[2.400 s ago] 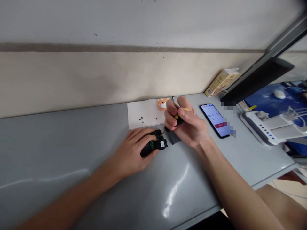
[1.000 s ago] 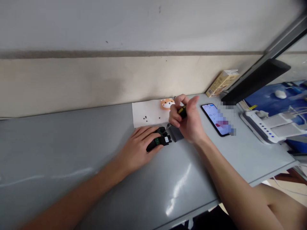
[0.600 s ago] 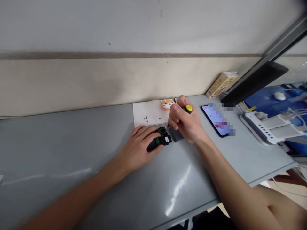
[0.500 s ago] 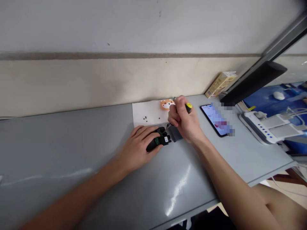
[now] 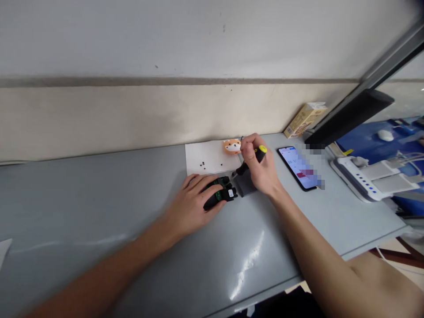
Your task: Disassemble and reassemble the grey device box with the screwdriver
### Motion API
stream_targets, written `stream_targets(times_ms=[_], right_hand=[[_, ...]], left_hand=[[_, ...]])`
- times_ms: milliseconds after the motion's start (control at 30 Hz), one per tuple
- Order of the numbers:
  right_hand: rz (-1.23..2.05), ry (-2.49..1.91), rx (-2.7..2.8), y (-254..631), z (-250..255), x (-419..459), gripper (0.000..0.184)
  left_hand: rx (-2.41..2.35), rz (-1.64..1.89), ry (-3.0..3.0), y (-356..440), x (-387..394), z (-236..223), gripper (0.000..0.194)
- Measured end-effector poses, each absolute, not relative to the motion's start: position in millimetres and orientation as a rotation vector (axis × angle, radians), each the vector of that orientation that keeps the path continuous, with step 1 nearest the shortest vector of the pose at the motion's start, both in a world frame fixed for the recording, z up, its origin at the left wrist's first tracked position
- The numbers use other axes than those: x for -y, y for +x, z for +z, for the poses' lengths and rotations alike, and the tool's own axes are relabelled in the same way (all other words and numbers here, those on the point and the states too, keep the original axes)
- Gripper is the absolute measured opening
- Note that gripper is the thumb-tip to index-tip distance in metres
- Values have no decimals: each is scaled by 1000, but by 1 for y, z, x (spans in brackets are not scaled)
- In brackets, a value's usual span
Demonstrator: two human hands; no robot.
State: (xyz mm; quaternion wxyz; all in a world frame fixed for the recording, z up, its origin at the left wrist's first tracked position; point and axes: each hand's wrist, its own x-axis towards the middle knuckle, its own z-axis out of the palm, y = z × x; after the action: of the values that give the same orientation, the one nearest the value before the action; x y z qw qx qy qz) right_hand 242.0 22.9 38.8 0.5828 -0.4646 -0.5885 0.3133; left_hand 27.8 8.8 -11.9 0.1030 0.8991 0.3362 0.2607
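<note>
On my feed, the left hand (image 5: 188, 205) came first, its fingers curled over a black device (image 5: 230, 194) and gripping it on the grey table (image 5: 139, 194). The device was open as far as I could see, a green circuit board (image 5: 217, 194) bare between the fingers.

Just behind it, on a white sheet (image 5: 194, 152), lay a small cluster of tiny dark pieces (image 5: 203, 164), with a single piece (image 5: 221, 164) apart from them. I took these for fasteners already out. An orange case with an animal face (image 5: 232, 146) sat at the sheet's far right.

Beside the device's front was a flat dark grey item (image 5: 245, 186), below the screwdriver (image 5: 242, 169). I had the right hand (image 5: 263, 170) closed around the screwdriver's handle, tip angled down at the device; whether it was seated in anything, I couldn't tell. So the opening looked done, but the inner parts appeared only partly worked through, and how many remained was hidden from me.

Further right, the phone (image 5: 293, 163) lay face up, its screen lit.
</note>
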Motion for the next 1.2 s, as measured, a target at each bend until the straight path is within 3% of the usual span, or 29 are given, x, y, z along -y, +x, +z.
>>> stream_targets(times_ms=[233, 433, 733, 1200], right_hand=[[587, -1295, 1335, 261, 40, -25, 54], [477, -1360, 1357, 261, 32, -31, 51], [565, -1328, 1372, 257, 32, -30, 50], [791, -1277, 1078, 245, 34, -28, 62]], left_hand=[[-994, 728, 2670, 26, -7, -7, 23], [-1034, 915, 2518, 24, -7, -7, 19], [-1235, 1137, 2191, 23, -14, -8, 13], [-1547, 1014, 2116, 22, -21, -18, 18]])
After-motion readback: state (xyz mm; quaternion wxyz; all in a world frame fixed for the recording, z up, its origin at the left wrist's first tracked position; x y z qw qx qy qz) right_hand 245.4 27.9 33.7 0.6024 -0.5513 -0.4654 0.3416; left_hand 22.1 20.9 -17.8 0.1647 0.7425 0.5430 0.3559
